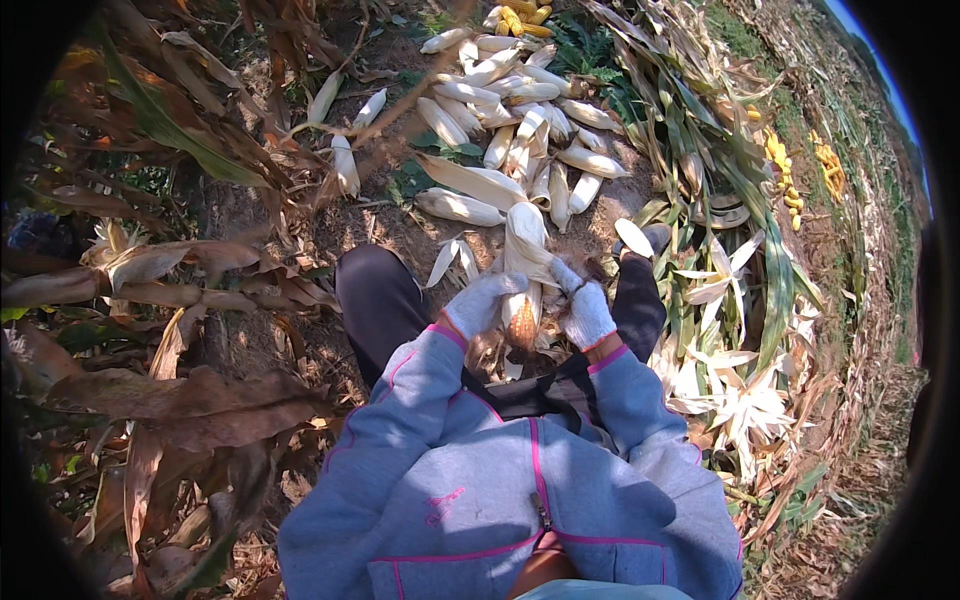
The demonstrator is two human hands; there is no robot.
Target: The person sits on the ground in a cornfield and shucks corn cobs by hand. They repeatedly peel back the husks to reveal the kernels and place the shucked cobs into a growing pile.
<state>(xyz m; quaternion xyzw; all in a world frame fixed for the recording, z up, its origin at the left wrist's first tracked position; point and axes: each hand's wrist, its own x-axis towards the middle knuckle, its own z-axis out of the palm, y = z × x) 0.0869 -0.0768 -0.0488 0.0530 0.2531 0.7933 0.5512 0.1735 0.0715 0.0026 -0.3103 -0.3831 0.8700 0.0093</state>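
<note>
Between my knees is an ear of corn (523, 319) with its pale husk (526, 232) partly pulled open. Orange-yellow kernels show at the end nearest my body, while husk still covers the far part. White knit gloves cover both hands. My left hand (484, 301) grips the ear's left side. On the other side, my right hand (583, 304) pinches husk and brown silk, its fingertips at the ear's upper right edge. Just beyond lies a heap of unhusked ears (495, 105) on the soil.
Husked yellow ears (521, 16) lie behind the heap, with more yellow ears (784, 176) in a row at right. Cut green stalks (682, 142) and stripped husks (742, 405) line my right side. Dry corn plants (172, 405) crowd the left. A loose husk piece (634, 238) is by my foot.
</note>
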